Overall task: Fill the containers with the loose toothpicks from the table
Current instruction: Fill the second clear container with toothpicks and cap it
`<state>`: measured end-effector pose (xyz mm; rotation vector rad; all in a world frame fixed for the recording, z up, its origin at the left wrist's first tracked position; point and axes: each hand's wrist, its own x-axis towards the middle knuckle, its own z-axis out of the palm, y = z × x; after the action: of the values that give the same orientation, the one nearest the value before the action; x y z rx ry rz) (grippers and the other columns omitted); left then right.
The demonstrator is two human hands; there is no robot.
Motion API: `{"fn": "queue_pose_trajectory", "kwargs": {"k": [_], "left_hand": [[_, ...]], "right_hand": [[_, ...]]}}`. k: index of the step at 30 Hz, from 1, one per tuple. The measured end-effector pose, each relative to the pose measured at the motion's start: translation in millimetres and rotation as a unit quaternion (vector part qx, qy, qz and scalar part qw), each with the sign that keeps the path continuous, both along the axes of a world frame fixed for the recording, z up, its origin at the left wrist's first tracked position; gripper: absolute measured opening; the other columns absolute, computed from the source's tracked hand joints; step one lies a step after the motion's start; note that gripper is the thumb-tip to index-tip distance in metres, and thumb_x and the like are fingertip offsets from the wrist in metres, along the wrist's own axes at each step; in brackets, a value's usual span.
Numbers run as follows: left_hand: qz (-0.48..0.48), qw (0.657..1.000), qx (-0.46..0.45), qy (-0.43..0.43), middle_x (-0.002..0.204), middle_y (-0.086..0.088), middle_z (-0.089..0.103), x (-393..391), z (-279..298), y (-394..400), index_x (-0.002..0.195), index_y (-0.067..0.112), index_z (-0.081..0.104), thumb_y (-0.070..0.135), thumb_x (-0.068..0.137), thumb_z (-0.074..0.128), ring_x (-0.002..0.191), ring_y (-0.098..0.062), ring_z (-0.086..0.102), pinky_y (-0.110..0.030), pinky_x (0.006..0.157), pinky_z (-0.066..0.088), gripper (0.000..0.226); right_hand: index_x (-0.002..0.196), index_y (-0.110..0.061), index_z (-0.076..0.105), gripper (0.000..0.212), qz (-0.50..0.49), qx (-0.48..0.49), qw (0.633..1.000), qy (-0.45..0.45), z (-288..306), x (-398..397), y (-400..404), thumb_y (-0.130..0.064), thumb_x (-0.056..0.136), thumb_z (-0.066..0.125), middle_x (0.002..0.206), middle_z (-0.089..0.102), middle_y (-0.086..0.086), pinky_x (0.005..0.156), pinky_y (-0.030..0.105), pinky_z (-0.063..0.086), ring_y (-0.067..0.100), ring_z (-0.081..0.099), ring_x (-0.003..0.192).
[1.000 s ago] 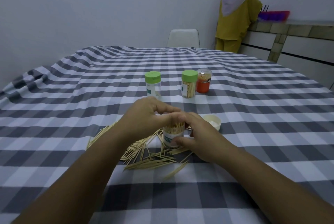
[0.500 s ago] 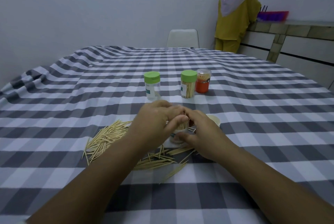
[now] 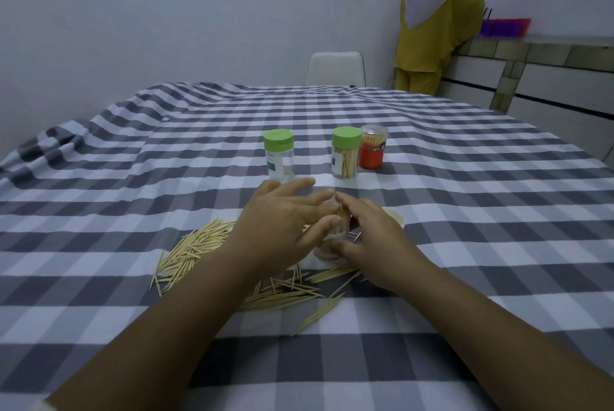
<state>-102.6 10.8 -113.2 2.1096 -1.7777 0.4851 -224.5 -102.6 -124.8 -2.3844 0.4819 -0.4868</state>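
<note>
Centrally, both hands (image 3: pixel 282 224) (image 3: pixel 372 238) grip toothpick-filled open container (image 3: pixel 332 244), full capped jar (image 3: pixel 345 158) behind.

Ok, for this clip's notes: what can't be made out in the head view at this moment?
- Small clear open container between the hands: mostly hidden by the left hand and right hand; its fill level cannot be told.
- Right hand's grip: fingertips hidden behind the container.
- Pale round lid on the checked tablecloth: largely hidden by the right hand.
- Loose wooden toothpicks: partly under the left forearm; too fine to count.
</note>
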Motion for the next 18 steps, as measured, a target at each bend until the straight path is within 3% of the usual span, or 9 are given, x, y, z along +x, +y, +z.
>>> {"fn": "queue_pose_trajectory", "kwargs": {"k": [2,4,7,10,13,18], "left_hand": [[0.015,0.991,0.003,0.133,0.136,0.009,0.054,3.5,1.5,2.0,0.131,0.039,0.046,0.061,0.094,0.025,0.128,0.001,0.035,-0.03,0.103,0.019,0.048],[0.018,0.979,0.026,0.2,0.139,0.011,0.049,7.7,3.8,4.2,0.131,0.043,0.042,0.063,0.089,0.022,0.128,0.006,0.028,-0.027,0.105,0.014,0.051],[-0.002,0.967,0.054,0.248,0.14,0.015,0.047,8.0,11.1,7.7,0.131,0.035,0.051,0.058,0.087,0.027,0.129,0.007,0.028,-0.022,0.105,0.022,0.055],[0.038,0.945,0.055,0.32,0.138,0.014,0.049,13.6,20.7,15.0,0.13,0.032,0.053,0.045,0.094,0.042,0.119,0.005,0.038,-0.015,0.091,0.03,0.041],[0.118,0.936,0.127,0.307,0.132,0.007,0.057,26.5,26.9,26.6,0.129,0.029,0.056,0.035,0.094,0.052,0.111,-0.004,0.05,-0.023,0.09,0.036,0.035],[0.224,0.908,0.252,0.248,0.136,0.003,0.054,41.5,27.2,36.6,0.132,0.025,0.053,0.028,0.094,0.053,0.119,-0.014,0.05,-0.026,0.094,0.038,0.038]], "right_hand": [[0.145,-0.03,0.026,0.075,0.006,-0.002,1.0,0.003,0.7,-0.3,-1.0,-0.029,0.084,0.068,0.135,0.041,-0.007,0.092,0.021,0.04,0.008,0.043,0.119],[0.146,-0.029,0.025,0.076,0.011,-0.003,1.0,0.008,1.5,-0.8,-1.8,-0.028,0.083,0.068,0.137,0.04,-0.007,0.09,0.018,0.037,0.006,0.041,0.118],[0.146,-0.027,0.025,0.077,0.016,-0.003,1.0,0.014,1.8,-1.2,-2.5,-0.029,0.083,0.068,0.14,0.039,-0.006,0.09,0.017,0.034,0.005,0.039,0.12],[0.147,-0.027,0.024,0.079,0.023,0.0,0.999,0.025,3.4,-1.6,-2.0,-0.028,0.082,0.069,0.141,0.038,-0.007,0.092,0.017,0.035,0.004,0.039,0.12],[0.147,-0.028,0.024,0.078,0.038,0.002,0.999,0.033,5.2,-2.5,1.0,-0.027,0.083,0.068,0.141,0.038,-0.008,0.093,0.017,0.035,0.0,0.037,0.115],[0.147,-0.026,0.024,0.078,0.051,0.006,0.998,0.031,5.1,-2.7,5.3,-0.026,0.083,0.068,0.14,0.039,-0.007,0.097,0.019,0.036,-0.001,0.037,0.112]]}}
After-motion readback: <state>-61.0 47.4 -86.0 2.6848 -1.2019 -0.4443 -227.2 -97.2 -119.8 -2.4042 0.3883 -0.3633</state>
